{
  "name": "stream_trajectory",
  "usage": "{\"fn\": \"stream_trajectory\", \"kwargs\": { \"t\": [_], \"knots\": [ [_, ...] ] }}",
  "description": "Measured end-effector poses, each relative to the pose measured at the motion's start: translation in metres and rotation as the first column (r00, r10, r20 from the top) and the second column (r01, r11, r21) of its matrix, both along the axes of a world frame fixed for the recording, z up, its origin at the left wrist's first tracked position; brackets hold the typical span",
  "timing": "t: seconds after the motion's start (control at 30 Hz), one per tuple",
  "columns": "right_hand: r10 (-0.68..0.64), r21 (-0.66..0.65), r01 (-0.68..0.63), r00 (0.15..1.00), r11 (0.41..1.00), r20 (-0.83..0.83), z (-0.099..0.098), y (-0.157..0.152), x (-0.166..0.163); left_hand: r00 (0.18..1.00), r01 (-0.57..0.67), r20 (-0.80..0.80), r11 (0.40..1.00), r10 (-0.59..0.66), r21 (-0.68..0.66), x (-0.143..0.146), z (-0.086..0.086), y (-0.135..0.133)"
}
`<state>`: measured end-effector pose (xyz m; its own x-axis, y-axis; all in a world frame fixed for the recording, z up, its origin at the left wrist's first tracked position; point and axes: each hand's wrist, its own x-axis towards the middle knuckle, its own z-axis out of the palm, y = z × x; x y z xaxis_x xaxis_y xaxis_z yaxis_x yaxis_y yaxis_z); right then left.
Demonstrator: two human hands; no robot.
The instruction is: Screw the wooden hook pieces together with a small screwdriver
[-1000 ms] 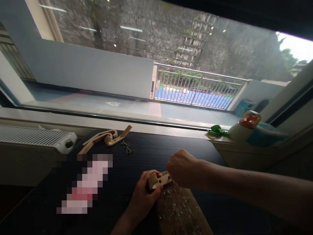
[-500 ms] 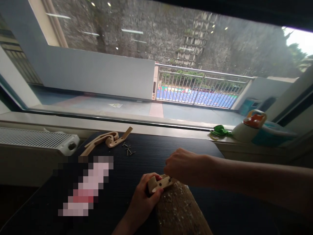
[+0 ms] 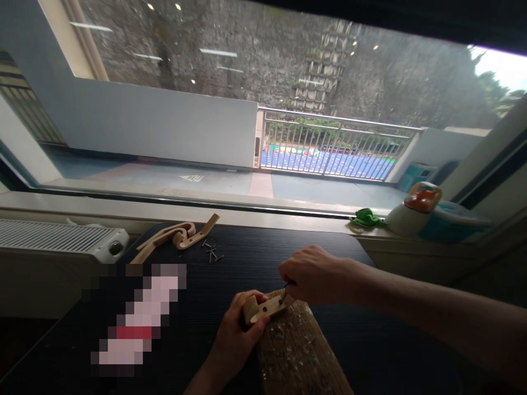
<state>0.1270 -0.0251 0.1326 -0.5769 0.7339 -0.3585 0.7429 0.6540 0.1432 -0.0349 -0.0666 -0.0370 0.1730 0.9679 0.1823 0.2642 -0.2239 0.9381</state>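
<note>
The left hand (image 3: 236,328) is closed around the curled end of a pale wooden bracket (image 3: 272,307), with the thumb along its near edge and the fingers on the far side. The right hand (image 3: 308,272) is closed in a fist around a thin tool (image 3: 287,286); most of it is hidden by the fingers, so its type cannot be confirmed. The tool stands at the bracket's right-hand hole; a second hole, nearer the curl, is exposed. The bracket is located at the far end of a wooden block (image 3: 302,351), whose upper face is strewn with small, shiny bits. Contact along the bracket's underside cannot be verified.

The block lies on a dark, fine-grained surface (image 3: 247,263). Toward the far left, well apart from the hands, are several loose screws (image 3: 212,253) in a scattered group. Just beside them lies a hooked wooden piece (image 3: 191,240), with long wooden strips (image 3: 158,240) adjoining. A pixelated pinkish item (image 3: 144,312) nearer the left edge cannot be identified.

Beyond the surface, a windowsill (image 3: 247,216) carries a crumpled green item (image 3: 365,218), a white jug (image 3: 405,219) with an orange top, and a teal container (image 3: 447,222). A white radiator (image 3: 61,236) stands at left.
</note>
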Motion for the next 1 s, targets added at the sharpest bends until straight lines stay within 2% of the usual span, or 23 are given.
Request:
{"fn": "stream_trajectory", "kwargs": {
  "t": [0.1,0.23,0.53,1.0],
  "knots": [
    [0.045,0.0,-0.046,0.999,0.999,-0.024,0.012,0.0,0.004,1.0,0.003,-0.011,1.0,-0.003,-0.001,0.0,0.001,-0.001],
    [0.036,0.041,-0.033,0.997,0.999,-0.074,0.019,-0.002,0.015,1.0,0.012,-0.022,1.0,-0.013,-0.012,0.0,0.001,-0.001],
    [0.0,-0.031,-0.007,0.971,0.999,-0.24,-0.002,0.001,0.033,0.999,0.013,-0.03,1.0,-0.013,-0.024,0.0,-0.002,0.001],
    [0.049,-0.081,-0.074,0.96,0.994,-0.277,-0.007,0.005,0.03,0.999,0.023,-0.045,0.998,-0.025,-0.06,0.0,0.002,0.001]
  ]
}}
